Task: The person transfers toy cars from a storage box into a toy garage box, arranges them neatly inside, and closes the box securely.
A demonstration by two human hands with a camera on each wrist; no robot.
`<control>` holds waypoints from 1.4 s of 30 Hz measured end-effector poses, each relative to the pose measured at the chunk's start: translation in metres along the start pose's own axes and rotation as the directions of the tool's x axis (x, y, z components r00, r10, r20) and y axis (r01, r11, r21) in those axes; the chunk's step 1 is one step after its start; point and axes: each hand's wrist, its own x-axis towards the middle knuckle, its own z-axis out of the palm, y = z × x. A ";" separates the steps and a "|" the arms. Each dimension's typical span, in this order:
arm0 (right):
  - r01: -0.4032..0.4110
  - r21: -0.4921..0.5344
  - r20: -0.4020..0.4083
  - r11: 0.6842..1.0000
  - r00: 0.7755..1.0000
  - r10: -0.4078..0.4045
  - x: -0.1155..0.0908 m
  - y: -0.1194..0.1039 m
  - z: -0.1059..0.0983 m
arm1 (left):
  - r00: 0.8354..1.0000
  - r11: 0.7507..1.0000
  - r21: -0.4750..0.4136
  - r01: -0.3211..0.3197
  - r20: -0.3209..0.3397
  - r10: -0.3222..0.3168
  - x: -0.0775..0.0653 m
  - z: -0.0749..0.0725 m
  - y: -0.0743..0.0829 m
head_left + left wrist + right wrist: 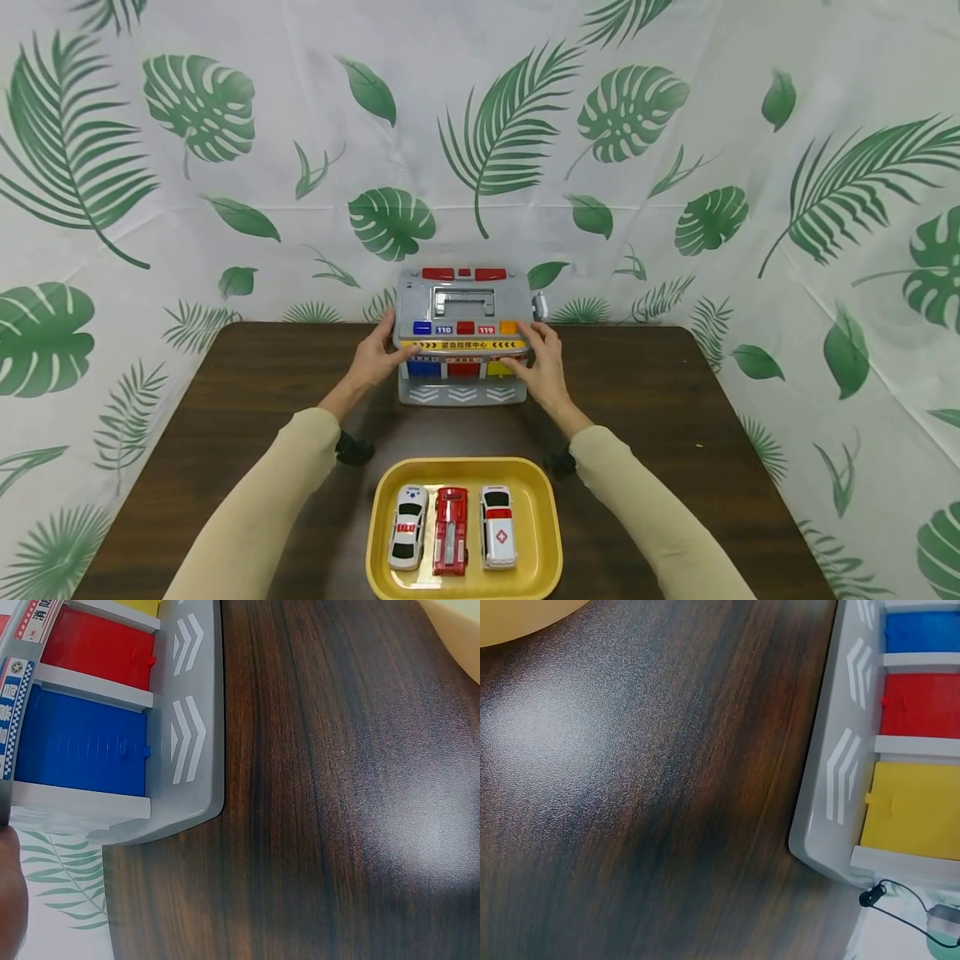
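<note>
Nearest us: yellow tray (538,537), shiny, rounded corners, w/ 3 toy cars side by side: white sedan (407,533), red truck (451,533), white/red ambulance (498,533). Tabletop (637,400) = dark wood grain, glossy, glare spot in wrist views. Farther back we see left hand (375,354) & right hand (546,367) apart, clamped on opp. sides of gray toy station (465,343) at tabletop's far end, approx. centered. Station: boxy, plastic-looking, handle on top, red/blue/orange lights, yellow lettered strip; blue, red, yellow doors L to R in head view; white chevrons on front lip. Behind: white cloth (517,242), wrinkled, green leaf print.
</note>
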 end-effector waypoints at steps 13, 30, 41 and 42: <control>-0.035 -0.001 -0.035 0.999 0.999 0.035 -0.001 0.004 0.007 | 0.999 0.998 0.056 0.039 0.005 -0.040 0.000 0.000 0.006; -0.032 -0.023 -0.049 0.999 0.998 0.031 0.000 0.003 0.009 | 0.999 0.996 0.080 0.048 0.018 -0.049 0.003 -0.002 0.003; -0.008 -0.049 -0.051 0.999 0.999 0.006 0.003 0.003 0.007 | 0.998 0.995 0.087 0.057 0.016 -0.059 0.004 -0.002 0.003; -0.006 -0.052 -0.051 0.999 0.999 0.003 0.003 0.003 0.007 | 0.998 0.994 0.088 0.059 0.018 -0.061 0.004 -0.002 0.004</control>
